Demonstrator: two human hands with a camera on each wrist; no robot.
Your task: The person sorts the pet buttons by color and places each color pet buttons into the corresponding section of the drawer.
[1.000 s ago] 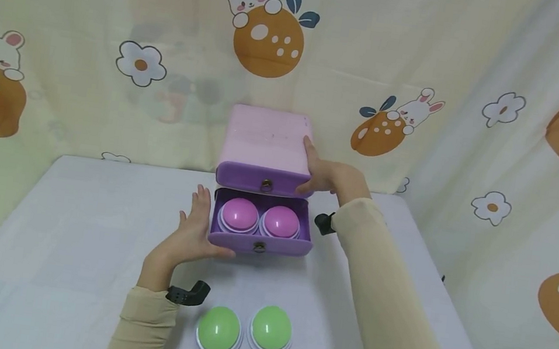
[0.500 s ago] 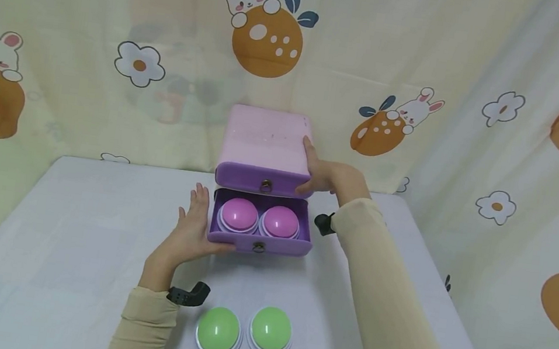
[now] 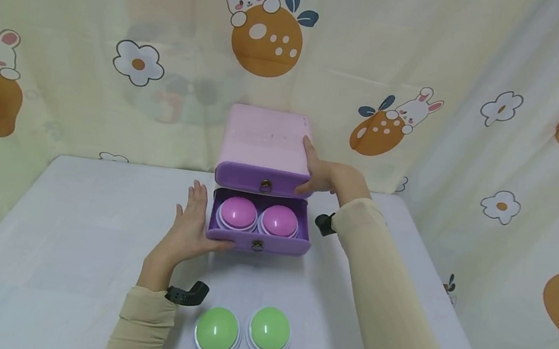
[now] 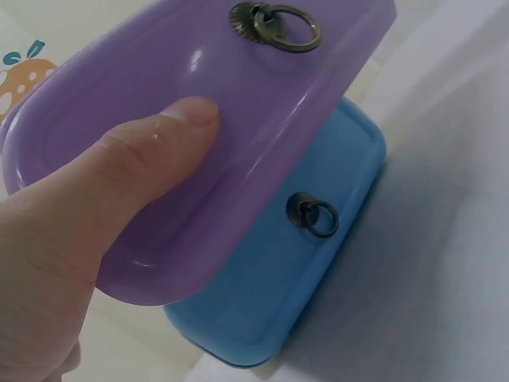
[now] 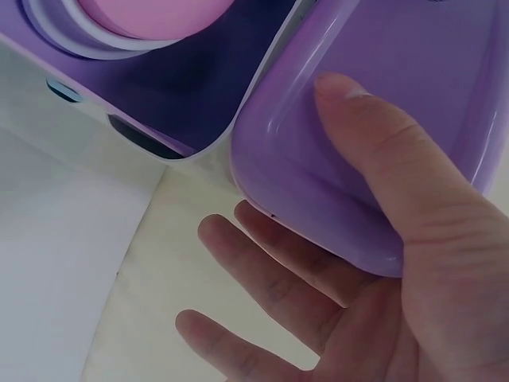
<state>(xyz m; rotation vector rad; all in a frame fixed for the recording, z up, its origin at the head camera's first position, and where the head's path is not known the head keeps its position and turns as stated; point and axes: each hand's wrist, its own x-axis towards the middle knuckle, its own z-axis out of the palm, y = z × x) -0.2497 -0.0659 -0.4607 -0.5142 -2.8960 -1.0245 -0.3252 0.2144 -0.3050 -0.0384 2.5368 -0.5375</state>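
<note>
A small pink cabinet (image 3: pixel 268 137) stands at the back of the table. Its purple middle drawer (image 3: pixel 296 248) is pulled out and holds two round pink-domed pods, one pink pod (image 3: pixel 238 213) beside another pink pod (image 3: pixel 280 220). My left hand (image 3: pixel 187 230) is at the drawer's left corner, thumb flat on its front and fingers extended along the side. My right hand (image 3: pixel 329 176) braces the cabinet's right side, its thumb on the closed upper purple drawer (image 3: pixel 242 176). In the left wrist view a blue drawer (image 4: pixel 254 263) with a ring pull sits below.
Two similar green-domed pods, a left green pod (image 3: pixel 217 331) and a right green pod (image 3: pixel 269 329), sit on the white table (image 3: pixel 64 240) in front of the cabinet. A patterned curtain (image 3: pixel 184 14) hangs right behind the cabinet and along the right side.
</note>
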